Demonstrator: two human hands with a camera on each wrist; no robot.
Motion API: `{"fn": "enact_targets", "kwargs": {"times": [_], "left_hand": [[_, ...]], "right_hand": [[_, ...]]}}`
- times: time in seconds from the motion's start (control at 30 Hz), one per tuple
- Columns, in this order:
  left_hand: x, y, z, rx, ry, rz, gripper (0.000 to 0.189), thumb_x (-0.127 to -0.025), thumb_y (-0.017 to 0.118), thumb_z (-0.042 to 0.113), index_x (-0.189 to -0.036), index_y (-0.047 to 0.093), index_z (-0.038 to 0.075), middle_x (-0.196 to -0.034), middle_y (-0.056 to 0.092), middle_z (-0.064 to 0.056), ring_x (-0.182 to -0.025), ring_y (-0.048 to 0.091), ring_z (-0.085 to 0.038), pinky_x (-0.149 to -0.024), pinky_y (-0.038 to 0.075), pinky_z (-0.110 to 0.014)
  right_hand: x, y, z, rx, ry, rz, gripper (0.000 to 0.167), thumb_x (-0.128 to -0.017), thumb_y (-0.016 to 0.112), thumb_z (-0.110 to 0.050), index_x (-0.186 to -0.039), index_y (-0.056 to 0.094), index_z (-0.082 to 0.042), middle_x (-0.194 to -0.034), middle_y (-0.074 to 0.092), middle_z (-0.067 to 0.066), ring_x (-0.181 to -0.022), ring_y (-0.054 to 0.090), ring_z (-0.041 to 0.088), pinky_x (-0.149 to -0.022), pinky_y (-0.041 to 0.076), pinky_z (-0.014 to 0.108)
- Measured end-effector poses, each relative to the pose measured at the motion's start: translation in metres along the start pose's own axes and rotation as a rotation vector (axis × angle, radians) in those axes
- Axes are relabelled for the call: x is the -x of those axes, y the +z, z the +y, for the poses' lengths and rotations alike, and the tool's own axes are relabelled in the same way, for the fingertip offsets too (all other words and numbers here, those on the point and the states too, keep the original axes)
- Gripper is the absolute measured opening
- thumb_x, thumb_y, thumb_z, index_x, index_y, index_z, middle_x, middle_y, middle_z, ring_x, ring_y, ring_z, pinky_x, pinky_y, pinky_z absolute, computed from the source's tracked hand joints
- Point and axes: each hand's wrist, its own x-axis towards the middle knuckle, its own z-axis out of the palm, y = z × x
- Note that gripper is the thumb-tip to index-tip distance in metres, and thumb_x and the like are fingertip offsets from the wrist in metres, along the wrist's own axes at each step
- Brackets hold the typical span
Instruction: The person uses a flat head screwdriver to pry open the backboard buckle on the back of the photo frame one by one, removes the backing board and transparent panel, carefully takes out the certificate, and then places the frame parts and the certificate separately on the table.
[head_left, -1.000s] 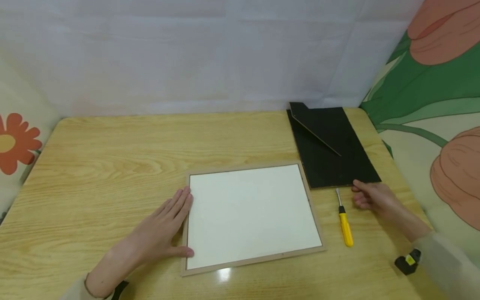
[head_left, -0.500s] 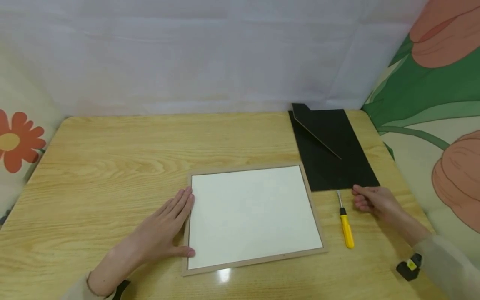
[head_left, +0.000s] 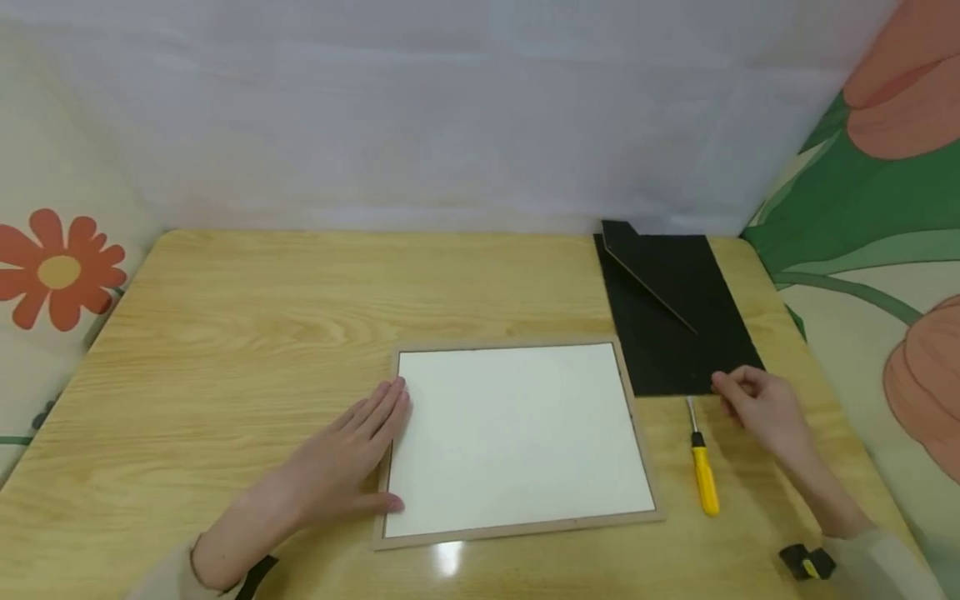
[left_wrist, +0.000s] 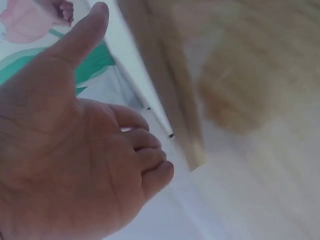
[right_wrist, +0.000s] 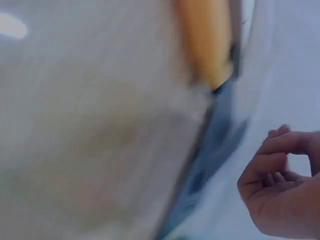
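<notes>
A picture frame [head_left: 525, 530] with a thin tan border and a white panel [head_left: 517, 442] inside it lies flat on the table. My left hand [head_left: 337, 462] rests along its left side, fingers straight, thumb tip over the border; the left wrist view shows the palm beside the frame's edge. Up to the right lies a black backing board [head_left: 723, 321] with a stand leg [head_left: 637, 262] angled out. Over its near right corner is my right hand [head_left: 768, 417], fingers curled, thumb and forefinger tips together. Nothing shows between them in the right wrist view.
A yellow-handled screwdriver [head_left: 705, 479] lies right of the frame, its tip at the board's near edge. A small black device [head_left: 806, 562] sits by the right sleeve. White cloth [head_left: 450, 125] hangs behind the table [head_left: 300, 292], with flowered fabric at both sides.
My right hand has risen slightly, its fingertips now over the board's near edge with the forefinger more bent. The left hand stays on the frame. The head view has shifted a little.
</notes>
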Motion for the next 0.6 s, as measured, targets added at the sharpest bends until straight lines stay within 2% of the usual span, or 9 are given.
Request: {"fn": "enact_targets", "kwargs": {"times": [0.07, 0.17, 0.27, 0.37, 0.6], "left_hand": [[0.000, -0.001, 0.002, -0.021, 0.015, 0.027, 0.109, -0.081, 0.065, 0.061, -0.148, 0.020, -0.012, -0.157, 0.010, -0.027, -0.144, 0.013, -0.039, -0.114, 0.022, -0.050], [0.000, 0.000, 0.000, -0.064, 0.033, 0.055, 0.108, -0.081, 0.064, 0.063, -0.147, 0.022, -0.012, -0.157, 0.011, -0.027, -0.144, 0.013, -0.039, -0.115, 0.021, -0.049], [0.003, 0.002, -0.003, -0.077, 0.022, 0.037, 0.109, -0.081, 0.062, 0.065, -0.147, 0.023, -0.012, -0.156, 0.012, -0.028, -0.143, 0.014, -0.039, -0.114, 0.021, -0.049], [0.008, 0.004, -0.006, -0.066, 0.007, 0.002, 0.109, -0.081, 0.059, 0.067, -0.147, 0.023, -0.012, -0.156, 0.012, -0.028, -0.143, 0.014, -0.040, -0.114, 0.022, -0.050], [0.016, 0.008, -0.009, -0.032, 0.013, -0.027, 0.106, -0.084, 0.054, 0.068, -0.148, 0.022, -0.010, -0.157, 0.008, -0.026, -0.144, 0.012, -0.039, -0.114, 0.022, -0.050]], "right_hand": [[0.008, 0.015, -0.025, 0.125, -0.144, 0.029, 0.023, -0.097, 0.060, -0.019, -0.087, 0.064, 0.000, -0.066, 0.058, 0.005, -0.052, 0.047, 0.013, -0.043, 0.040, 0.024], [0.023, 0.045, -0.061, 0.275, -0.268, -0.038, 0.011, -0.093, 0.066, -0.013, -0.094, 0.068, -0.002, -0.081, 0.062, 0.007, -0.063, 0.053, 0.016, -0.050, 0.047, 0.026], [0.039, 0.075, -0.085, 0.417, -0.313, -0.150, 0.022, -0.089, 0.070, -0.018, -0.105, 0.069, -0.002, -0.101, 0.061, 0.013, -0.084, 0.060, 0.024, -0.067, 0.056, 0.034], [0.050, 0.096, -0.097, 0.539, -0.374, -0.200, 0.032, -0.086, 0.074, -0.022, -0.108, 0.068, 0.000, -0.111, 0.059, 0.020, -0.096, 0.059, 0.032, -0.078, 0.057, 0.042], [0.054, 0.116, -0.110, 0.662, -0.458, -0.195, 0.033, -0.082, 0.078, -0.025, -0.093, 0.067, 0.005, -0.100, 0.062, 0.023, -0.082, 0.060, 0.033, -0.072, 0.057, 0.040]]}}
